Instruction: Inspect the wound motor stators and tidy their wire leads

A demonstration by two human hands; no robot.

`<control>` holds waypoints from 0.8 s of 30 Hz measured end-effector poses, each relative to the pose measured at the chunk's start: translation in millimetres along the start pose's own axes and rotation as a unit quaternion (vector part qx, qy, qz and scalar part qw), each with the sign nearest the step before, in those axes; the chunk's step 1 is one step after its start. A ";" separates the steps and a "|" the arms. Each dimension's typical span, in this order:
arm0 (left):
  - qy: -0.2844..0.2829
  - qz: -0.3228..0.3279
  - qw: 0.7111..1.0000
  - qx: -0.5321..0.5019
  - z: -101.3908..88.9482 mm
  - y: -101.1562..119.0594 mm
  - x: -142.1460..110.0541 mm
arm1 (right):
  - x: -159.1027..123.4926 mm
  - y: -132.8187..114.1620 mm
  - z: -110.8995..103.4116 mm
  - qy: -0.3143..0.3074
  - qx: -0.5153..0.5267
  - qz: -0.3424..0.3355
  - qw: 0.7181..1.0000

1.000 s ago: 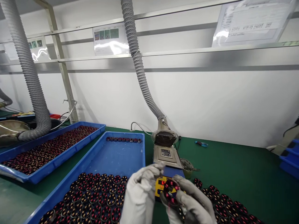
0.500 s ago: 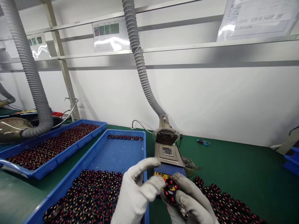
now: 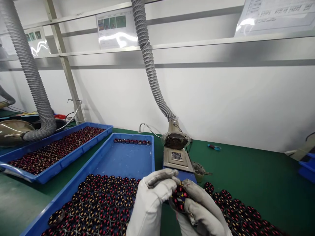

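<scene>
A small round motor stator (image 3: 180, 198), black with red coils, is in my gloved right hand (image 3: 204, 209), thumb and fingers closed around its right side. A thin red wire end hangs below it. My gloved left hand (image 3: 154, 198) has its fingertips pressed together at the stator's upper left edge; what they pinch is hidden. Just behind both hands is a soldering pot (image 3: 177, 157) with a metal top plate. Many similar stators (image 3: 105, 200) stand in rows in the blue tray (image 3: 120, 160) to the left.
More stators (image 3: 242, 216) lie on the green mat at the right. A fume hood (image 3: 176, 139) on a grey hose hangs over the pot, with a small cup (image 3: 199, 170) beside it. Pliers (image 3: 214, 147) lie farther back. A second full blue tray (image 3: 40, 177) stands far left.
My left hand's spread thumb and fingers have closed together and moved right, up to the stator's upper edge. My right hand keeps its hold. The view has tilted slightly.
</scene>
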State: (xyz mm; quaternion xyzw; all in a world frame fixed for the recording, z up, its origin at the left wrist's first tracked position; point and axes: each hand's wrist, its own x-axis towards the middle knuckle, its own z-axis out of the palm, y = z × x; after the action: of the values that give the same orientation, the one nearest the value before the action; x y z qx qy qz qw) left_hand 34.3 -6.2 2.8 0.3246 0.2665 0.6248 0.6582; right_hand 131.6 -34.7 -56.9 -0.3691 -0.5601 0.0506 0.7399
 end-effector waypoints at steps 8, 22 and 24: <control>-0.029 0.005 0.993 0.115 -1.2 17.6 -6.3 | 3.2 2.5 14.5 0.085 -0.068 -0.100 0.989; -0.026 0.013 0.976 0.214 1.3 15.3 -3.0 | 3.4 0.6 12.0 0.064 -0.091 -0.098 0.989; -0.029 0.024 0.974 0.222 0.7 14.5 -3.2 | 3.9 1.0 11.2 0.059 -0.086 -0.104 0.989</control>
State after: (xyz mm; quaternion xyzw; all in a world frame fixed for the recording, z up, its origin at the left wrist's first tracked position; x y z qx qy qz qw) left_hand 25.2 -9.4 14.2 0.4867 0.3711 0.5561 0.5622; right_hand 123.6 -26.6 -53.3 -0.3738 -0.5533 -0.0969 0.7380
